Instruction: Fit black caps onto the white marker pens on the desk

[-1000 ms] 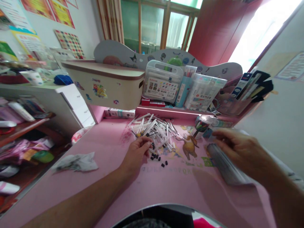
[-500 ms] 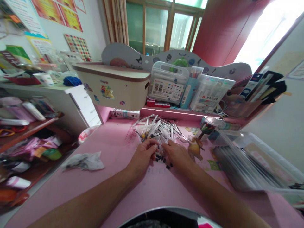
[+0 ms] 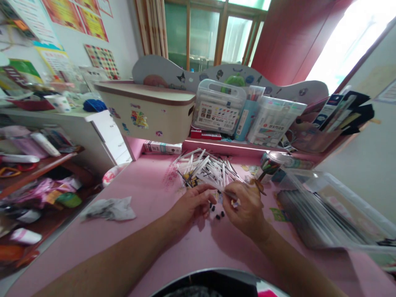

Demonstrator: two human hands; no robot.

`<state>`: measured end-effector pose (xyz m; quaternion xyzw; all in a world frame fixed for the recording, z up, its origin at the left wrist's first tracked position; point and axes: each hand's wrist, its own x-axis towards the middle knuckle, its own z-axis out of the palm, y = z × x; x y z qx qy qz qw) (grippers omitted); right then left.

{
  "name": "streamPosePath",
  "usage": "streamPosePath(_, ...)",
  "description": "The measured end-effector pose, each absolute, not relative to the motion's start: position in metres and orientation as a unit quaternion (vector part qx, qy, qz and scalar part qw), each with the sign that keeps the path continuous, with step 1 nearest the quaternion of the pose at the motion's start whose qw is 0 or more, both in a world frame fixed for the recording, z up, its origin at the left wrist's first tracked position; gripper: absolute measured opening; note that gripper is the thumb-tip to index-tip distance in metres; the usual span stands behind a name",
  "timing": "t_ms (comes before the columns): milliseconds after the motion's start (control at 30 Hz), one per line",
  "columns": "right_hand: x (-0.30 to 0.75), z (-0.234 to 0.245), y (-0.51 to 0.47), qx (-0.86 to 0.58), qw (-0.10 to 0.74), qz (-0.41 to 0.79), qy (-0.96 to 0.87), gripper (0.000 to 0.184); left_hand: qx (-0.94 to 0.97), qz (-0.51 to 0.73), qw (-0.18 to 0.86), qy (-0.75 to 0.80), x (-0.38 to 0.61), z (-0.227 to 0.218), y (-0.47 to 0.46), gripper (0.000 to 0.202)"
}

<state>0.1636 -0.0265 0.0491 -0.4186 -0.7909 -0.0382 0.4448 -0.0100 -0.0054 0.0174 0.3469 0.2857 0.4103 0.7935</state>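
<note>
A heap of white pens [image 3: 206,169] lies on the pink desk [image 3: 148,194], with small black caps [image 3: 218,214] scattered in front of it. My left hand [image 3: 193,205] rests at the near edge of the heap, fingers curled and pinched close to the caps; what they hold is too small to name. My right hand [image 3: 245,208] is raised just right of it, fingers closed on one white pen [image 3: 230,192] whose tip points toward the left hand.
A clear plastic box of packed pens [image 3: 321,218] lies at the right. A crumpled tissue [image 3: 108,208] is on the left of the desk. A beige storage box [image 3: 148,109], marker cases [image 3: 218,107] and a pen cup [image 3: 268,165] stand behind. Cluttered shelves [image 3: 34,165] lie left.
My right hand left the clear box at the right, came to the heap, and now has lifted one pen. The left hand stayed by the caps, shifting slightly.
</note>
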Motion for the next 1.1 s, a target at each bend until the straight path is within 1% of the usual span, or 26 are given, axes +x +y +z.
streamPosePath(67,0.158,0.047,-0.030,-0.405,0.434,0.063,-0.802,0.010,0.323,0.422,0.805,0.264,-0.010,0.018,-0.006,0.035)
streamPosePath(133,0.155,0.043,-0.029,-0.389,0.408,0.152,-0.812,0.007,0.309,0.434,0.804,0.265,-0.010,0.016,-0.004,0.027)
streamPosePath(200,0.159,0.039,-0.025,-0.398,0.400,0.193,-0.803,0.009,0.304,0.445,0.793,0.283,-0.010,0.014,-0.002,0.023)
streamPosePath(267,0.169,0.035,-0.015,-0.462,0.412,0.176,-0.766,0.017,0.298,0.460,0.778,0.307,-0.010,0.012,0.000,0.024)
streamPosePath(333,0.183,0.030,-0.002,-0.554,0.414,0.113,-0.713,0.021,0.294,0.470,0.767,0.324,-0.010,0.011,0.001,0.026)
streamPosePath(400,0.199,0.021,0.012,-0.623,0.378,0.046,-0.683,0.017,0.298,0.469,0.764,0.328,-0.009,0.011,0.000,0.026)
streamPosePath(467,0.212,0.012,0.023,-0.651,0.319,0.011,-0.688,0.017,0.307,0.462,0.765,0.327,-0.009,0.011,-0.001,0.026)
streamPosePath(533,0.219,0.004,0.029,-0.657,0.268,0.006,-0.704,0.023,0.315,0.456,0.766,0.326,-0.009,0.010,-0.001,0.027)
streamPosePath(633,0.221,-0.003,0.031,-0.659,0.238,0.013,-0.713,0.028,0.320,0.450,0.767,0.327,-0.009,0.008,-0.001,0.027)
streamPosePath(733,0.216,-0.003,0.031,-0.662,0.235,0.011,-0.711,0.028,0.322,0.451,0.763,0.333,-0.010,0.007,0.001,0.027)
streamPosePath(900,0.211,-0.002,0.034,-0.654,0.231,0.007,-0.720,0.022,0.328,0.434,0.767,0.341,-0.008,0.009,0.001,0.024)
streamPosePath(1100,0.214,0.004,0.029,-0.645,0.258,-0.001,-0.720,0.016,0.325,0.437,0.766,0.340,-0.008,0.012,0.000,0.020)
